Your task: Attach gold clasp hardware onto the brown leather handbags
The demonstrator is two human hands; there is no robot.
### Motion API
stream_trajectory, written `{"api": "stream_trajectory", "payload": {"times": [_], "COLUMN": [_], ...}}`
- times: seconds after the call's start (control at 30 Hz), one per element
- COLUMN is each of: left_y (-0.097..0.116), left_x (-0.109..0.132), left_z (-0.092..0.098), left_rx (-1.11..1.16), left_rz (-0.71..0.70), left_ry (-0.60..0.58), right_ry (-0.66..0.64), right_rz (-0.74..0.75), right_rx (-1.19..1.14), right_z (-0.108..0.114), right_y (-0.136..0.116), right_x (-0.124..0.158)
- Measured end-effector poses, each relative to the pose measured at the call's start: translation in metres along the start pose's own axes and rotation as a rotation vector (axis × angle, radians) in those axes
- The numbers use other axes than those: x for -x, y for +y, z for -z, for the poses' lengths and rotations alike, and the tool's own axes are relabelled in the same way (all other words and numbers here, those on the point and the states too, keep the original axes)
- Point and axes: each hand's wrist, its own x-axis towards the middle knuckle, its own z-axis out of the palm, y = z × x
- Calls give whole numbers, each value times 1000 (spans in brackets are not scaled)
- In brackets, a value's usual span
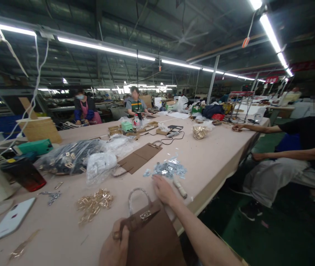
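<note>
A brown bag piece with a looped handle and a metal clasp lies at the table's near edge. My left hand grips its upper left corner, the thumb on top. My right hand reaches past the bag to the near edge of a pile of small silvery pieces; whether its fingers hold one is too small to tell. Just right of that hand lies a pale rolled stick. Gold-coloured metal fittings are heaped left of the bag. Beyond the silvery pile rests another brown panel with a handle.
Plastic bags of parts, a dark red container and a white phone occupy the left. A bag of gold parts lies farther back. One person sits at right, a hand on the table; two others are across it.
</note>
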Motion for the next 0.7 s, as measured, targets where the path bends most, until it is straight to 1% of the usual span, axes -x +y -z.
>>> {"api": "stream_trajectory", "payload": {"times": [0.07, 0.13, 0.3, 0.37, 0.47, 0.53, 0.6, 0.7], "left_y": [3, 6, 9, 8, 7, 7, 8, 10], "left_x": [-1, -3, -4, -3, -2, -1, 0, -1], "left_z": [1, 3, 5, 4, 2, 1, 1, 1], "left_rx": [14, 16, 54, 78, 75, 65, 62, 60], "left_rz": [47, 107, 150, 162, 161, 152, 141, 144], "left_ry": [1, 5, -30, -30, 1, 1, -13, -20], "right_ry": [-110, -188, -279, -304, -287, -250, -205, -134], "right_rz": [111, 174, 264, 273, 205, 126, 42, -61], "right_rx": [-46, -51, -30, 2, 67, 110, 146, 177], "right_z": [-9, -19, -43, -54, -65, -66, -62, -48], "right_y": [-6, -11, -23, -27, -28, -24, -16, -1], "right_x": [-5, -15, -49, -59, -67, -70, -71, -74]}}
